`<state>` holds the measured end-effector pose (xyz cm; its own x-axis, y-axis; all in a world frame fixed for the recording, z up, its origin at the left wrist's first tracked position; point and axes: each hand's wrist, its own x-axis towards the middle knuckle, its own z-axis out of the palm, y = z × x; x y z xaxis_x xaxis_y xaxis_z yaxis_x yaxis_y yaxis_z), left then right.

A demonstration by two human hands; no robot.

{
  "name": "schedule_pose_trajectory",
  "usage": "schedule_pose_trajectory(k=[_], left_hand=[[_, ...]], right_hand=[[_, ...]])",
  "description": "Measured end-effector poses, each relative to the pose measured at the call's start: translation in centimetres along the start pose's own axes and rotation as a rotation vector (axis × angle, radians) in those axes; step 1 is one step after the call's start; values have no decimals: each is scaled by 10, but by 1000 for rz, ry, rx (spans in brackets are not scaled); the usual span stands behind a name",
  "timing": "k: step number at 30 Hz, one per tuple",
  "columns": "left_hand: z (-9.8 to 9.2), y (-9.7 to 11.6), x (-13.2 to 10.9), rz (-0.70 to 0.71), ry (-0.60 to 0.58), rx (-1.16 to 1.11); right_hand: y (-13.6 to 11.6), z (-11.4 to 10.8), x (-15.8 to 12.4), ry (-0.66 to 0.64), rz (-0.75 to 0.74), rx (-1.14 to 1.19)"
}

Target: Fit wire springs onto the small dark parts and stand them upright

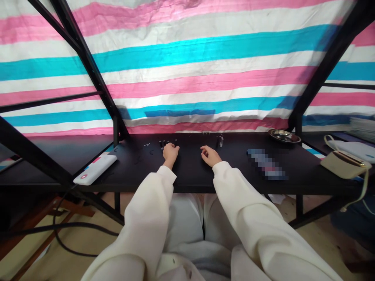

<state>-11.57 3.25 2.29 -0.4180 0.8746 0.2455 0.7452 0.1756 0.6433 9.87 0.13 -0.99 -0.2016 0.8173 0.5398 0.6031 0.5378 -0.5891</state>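
Observation:
Both my arms in white sleeves reach over a black table (193, 175). My left hand (170, 151) rests on the tabletop with its fingers curled down beside several small dark upright parts (163, 143); whether it holds one is hidden. A little to the right, my right hand (209, 155) lies with fingers curled inward and thumb up, and nothing visible in it. More tiny parts and bits of wire (219, 139) lie just beyond it near the table's back edge.
A white power bank (95, 169) lies at the table's left front. A metal dish (284, 136) stands back right, a blurred flat item (266, 164) in front of it. A beige device (344, 164) sits far right. Black frame bars and a striped tarp stand behind.

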Motion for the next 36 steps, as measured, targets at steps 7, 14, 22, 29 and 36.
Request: schedule_pose_trajectory(k=[7, 14, 22, 29, 36], left_hand=[[1, -11, 9, 23, -34, 134], [6, -13, 9, 58, -12, 168], [5, -10, 10, 28, -26, 183], [5, -11, 13, 50, -59, 220], [1, -11, 9, 113, -78, 344]], right_hand=[[1, 1, 0, -4, -1, 1], [1, 1, 0, -3, 13, -4], [3, 1, 0, 18, 23, -5], [-1, -3, -1, 32, 50, -18], [-6, -15, 1, 415, 205, -115]])
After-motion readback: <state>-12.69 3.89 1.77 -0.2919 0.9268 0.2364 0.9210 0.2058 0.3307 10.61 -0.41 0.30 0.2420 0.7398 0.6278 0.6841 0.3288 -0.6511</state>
